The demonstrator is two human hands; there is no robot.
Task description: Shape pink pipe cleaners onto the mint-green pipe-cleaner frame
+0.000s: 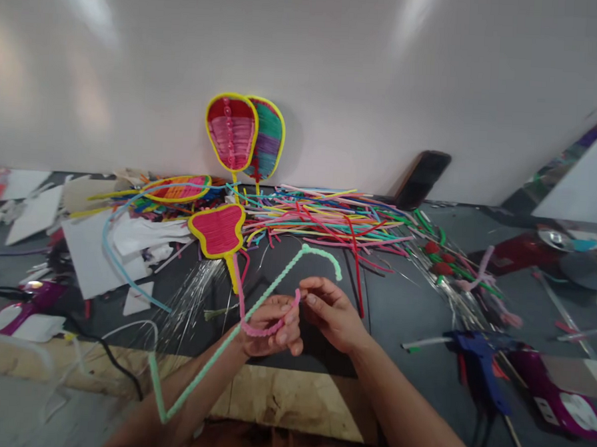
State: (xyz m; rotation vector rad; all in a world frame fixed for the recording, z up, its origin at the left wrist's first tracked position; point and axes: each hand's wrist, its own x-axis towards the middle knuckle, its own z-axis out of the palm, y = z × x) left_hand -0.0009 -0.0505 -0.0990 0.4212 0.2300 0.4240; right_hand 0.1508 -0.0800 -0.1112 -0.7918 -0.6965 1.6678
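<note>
A pink pipe cleaner curves through my left hand, whose fingers are closed on it. Its free end points up toward my right hand. There my thumb and forefinger are pinched together at the pink tip. A long mint-green pipe cleaner, bent near both ends, crosses the pink one beside my left hand. Whether my left fingers also hold the green one is hidden. Just beyond my hands lies a small pink fan with a yellow rim on the dark table.
Two more yellow-rimmed fans lean on the white wall. Loose pipe cleaners are heaped below, by a propped phone. A blue glue gun, purple device and red can lie right. White sheets and wires are left.
</note>
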